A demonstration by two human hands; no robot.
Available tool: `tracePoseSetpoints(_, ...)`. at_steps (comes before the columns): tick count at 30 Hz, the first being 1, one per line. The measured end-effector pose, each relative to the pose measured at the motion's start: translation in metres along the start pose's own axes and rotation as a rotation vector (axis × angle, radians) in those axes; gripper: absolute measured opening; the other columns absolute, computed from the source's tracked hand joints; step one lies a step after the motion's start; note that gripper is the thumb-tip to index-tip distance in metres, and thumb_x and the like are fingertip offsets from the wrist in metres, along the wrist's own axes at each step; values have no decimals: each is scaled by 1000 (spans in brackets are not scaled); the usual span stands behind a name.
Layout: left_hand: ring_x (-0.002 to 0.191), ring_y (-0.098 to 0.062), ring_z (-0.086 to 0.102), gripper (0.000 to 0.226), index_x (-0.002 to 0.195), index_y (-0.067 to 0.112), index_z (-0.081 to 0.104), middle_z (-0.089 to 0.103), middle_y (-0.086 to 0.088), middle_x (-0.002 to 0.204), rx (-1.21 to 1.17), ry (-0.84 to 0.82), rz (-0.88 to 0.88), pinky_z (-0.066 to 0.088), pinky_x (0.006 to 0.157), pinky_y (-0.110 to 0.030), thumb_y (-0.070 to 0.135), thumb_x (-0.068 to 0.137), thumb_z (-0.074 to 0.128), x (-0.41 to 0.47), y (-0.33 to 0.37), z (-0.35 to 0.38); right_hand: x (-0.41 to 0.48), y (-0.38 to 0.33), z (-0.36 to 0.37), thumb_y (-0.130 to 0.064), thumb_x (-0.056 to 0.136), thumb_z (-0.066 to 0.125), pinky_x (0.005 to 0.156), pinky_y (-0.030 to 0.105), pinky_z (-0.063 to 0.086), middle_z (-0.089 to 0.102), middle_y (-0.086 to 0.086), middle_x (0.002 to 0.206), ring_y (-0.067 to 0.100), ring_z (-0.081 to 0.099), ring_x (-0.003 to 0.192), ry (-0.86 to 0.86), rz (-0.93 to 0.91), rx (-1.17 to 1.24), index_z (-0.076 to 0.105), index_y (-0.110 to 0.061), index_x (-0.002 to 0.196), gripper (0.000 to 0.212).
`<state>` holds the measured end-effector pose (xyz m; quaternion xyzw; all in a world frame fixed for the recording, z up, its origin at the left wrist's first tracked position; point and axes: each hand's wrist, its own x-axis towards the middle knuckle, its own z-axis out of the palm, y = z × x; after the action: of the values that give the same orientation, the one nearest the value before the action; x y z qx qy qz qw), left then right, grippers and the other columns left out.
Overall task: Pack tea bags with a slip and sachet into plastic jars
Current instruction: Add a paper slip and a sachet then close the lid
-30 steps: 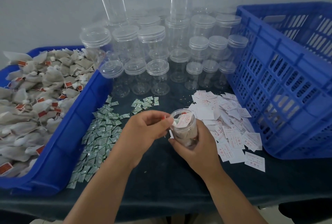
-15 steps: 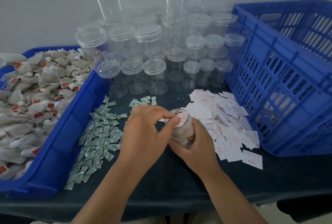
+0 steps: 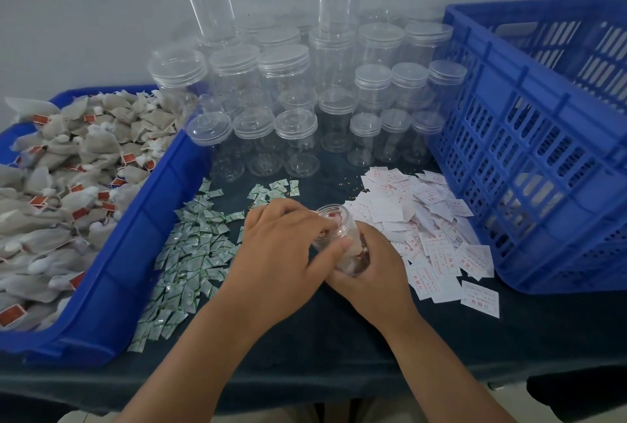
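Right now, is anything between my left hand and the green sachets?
Nothing visible does. Your left hand is at the mouth of the jar, and the sachets lie loose on the dark cloth right beside it, to its left.

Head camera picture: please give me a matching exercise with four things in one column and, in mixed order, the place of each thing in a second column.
Things
1. tea bags
2. sachets
3. paper slips
4. open jar

Places
A. gripped by the right hand
B. loose on the table, beside the blue tray
C. heaped inside the blue tray
D. piled on the table, beside the blue crate

Right pairs: 1-C, 2-B, 3-D, 4-A
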<state>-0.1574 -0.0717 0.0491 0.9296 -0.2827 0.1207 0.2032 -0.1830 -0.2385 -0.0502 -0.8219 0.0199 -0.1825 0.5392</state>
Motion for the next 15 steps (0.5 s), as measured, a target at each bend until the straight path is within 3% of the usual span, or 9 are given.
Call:
tracePoseSetpoints(6, 135, -3, 39, 46, 115, 38, 73, 69, 28, 114, 14, -139, 86, 23, 113, -36, 62, 103, 35, -1, 0, -9, -2, -3, -3, -59, 76, 81, 71, 31, 58, 73, -13, 98, 15, 70, 88, 38, 5, 55, 66, -38, 106, 40)
tracePoseSetpoints(10, 139, 8, 37, 37, 126, 42, 69, 67, 28, 119, -176, -93, 56, 19, 115, -24, 48, 109, 37, 3, -5, -14, -1, -1, -2, -60, 75, 87, 76, 45, 62, 75, -11, 104, 18, 73, 92, 35, 6, 90, 66, -37, 113, 50)
tracePoseSetpoints(12, 127, 15, 50, 29, 121, 39, 73, 68, 33, 117, -382, 32, 5, 28, 107, -9, 34, 110, 46, 1, -7, -15, -2, -2, -2, -58, 74, 89, 78, 47, 62, 75, -12, 107, 17, 73, 95, 29, -14, 92, 64, -39, 116, 52)
tracePoseSetpoints(15, 75, 19, 63, 19, 112, 37, 73, 76, 28, 101, -618, 111, -146, 42, 69, 0, 23, 105, 62, -1, -7, -13, -3, -1, -2, -55, 73, 90, 81, 49, 62, 76, -11, 109, 18, 73, 98, 25, -9, 109, 66, -38, 117, 52)
